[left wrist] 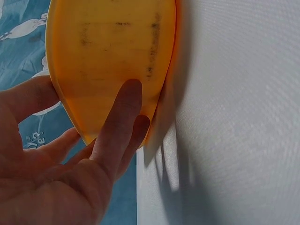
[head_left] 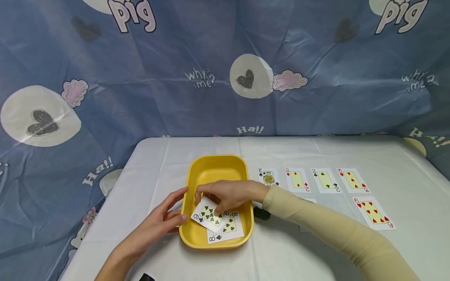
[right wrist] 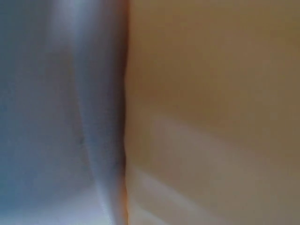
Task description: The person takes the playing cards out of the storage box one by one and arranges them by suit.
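Note:
A yellow tray stands on the white-covered table. My left hand holds its left side, the thumb over the rim and other fingers against the outer wall. In the left wrist view, the fingers lie along the tray's scuffed outside. Over the tray, my right hand pinches a clubs playing card, tilted above an eight of spades in the tray. The right wrist view is blurred, filled mostly by a yellow-brown surface.
To the tray's right lie a king, a two of diamonds, a two of clubs and two hearts cards, one nearer me. The right sleeve partly covers another card. A patterned blue curtain hangs behind the table.

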Demonstrator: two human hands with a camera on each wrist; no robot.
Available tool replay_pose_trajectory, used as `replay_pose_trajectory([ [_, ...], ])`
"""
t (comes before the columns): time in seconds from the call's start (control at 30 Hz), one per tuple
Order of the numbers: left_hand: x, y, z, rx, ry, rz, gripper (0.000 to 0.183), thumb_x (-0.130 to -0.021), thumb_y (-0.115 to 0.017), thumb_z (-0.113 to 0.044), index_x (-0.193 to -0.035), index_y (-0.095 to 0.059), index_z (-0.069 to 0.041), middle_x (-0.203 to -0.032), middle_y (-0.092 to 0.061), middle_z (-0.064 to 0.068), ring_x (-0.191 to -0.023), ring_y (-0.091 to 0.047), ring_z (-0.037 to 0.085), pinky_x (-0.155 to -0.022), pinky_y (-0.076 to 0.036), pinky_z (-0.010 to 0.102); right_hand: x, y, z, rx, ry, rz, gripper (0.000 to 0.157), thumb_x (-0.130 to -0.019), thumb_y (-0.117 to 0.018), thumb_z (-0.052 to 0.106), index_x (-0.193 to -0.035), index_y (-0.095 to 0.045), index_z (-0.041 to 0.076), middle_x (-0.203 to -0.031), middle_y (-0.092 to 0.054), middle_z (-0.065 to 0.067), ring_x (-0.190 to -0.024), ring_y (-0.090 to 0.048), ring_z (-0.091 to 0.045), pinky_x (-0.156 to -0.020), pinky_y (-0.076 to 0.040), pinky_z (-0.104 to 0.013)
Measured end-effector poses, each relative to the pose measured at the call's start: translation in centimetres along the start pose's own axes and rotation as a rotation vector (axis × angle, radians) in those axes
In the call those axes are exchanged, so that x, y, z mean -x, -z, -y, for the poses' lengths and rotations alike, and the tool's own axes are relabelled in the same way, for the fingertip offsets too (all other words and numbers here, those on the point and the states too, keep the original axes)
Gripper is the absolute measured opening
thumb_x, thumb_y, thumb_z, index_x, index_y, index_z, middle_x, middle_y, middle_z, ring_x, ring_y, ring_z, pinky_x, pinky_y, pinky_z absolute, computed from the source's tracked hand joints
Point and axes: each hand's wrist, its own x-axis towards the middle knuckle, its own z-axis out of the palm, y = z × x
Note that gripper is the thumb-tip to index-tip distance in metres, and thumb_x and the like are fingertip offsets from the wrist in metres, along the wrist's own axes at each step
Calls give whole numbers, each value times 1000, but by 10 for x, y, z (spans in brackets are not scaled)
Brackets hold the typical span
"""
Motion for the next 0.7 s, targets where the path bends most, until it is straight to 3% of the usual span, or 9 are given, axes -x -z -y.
replay_pose_trajectory([
  [0.13, 0, 0, 0, 10, -1, 10, 69, -95, -65, -22, -153, -28, -29, -161, -15, 9, -119, -58, 29, -89, -53, 42, 1, 1, -1, -36, 17, -112, 39, -90, -65, -2, -116, -51, 25, -91, -54, 3, -80, -51, -10, -71, -42, -21],
  [0.27, -1, 0, 0, 10, 13, -5, 68, -95, -65, -21, -153, -30, -30, -161, -15, 9, -118, -58, 28, -88, -54, 43, 3, 3, -2, -93, 32, -260, 37, -92, -55, -8, -115, -53, 21, -99, -57, 4, -84, -53, -12, -73, -45, -22],
  [0.7, 1, -1, -1, 16, -6, 8, 70, -96, -64, -19, -154, -27, -28, -161, -15, 10, -120, -57, 29, -88, -54, 42, 11, 3, -1, -279, 13, -733, 31, -96, -52, -1, -120, -56, 18, -114, -58, 8, -94, -56, -11, -76, -51, -33],
])
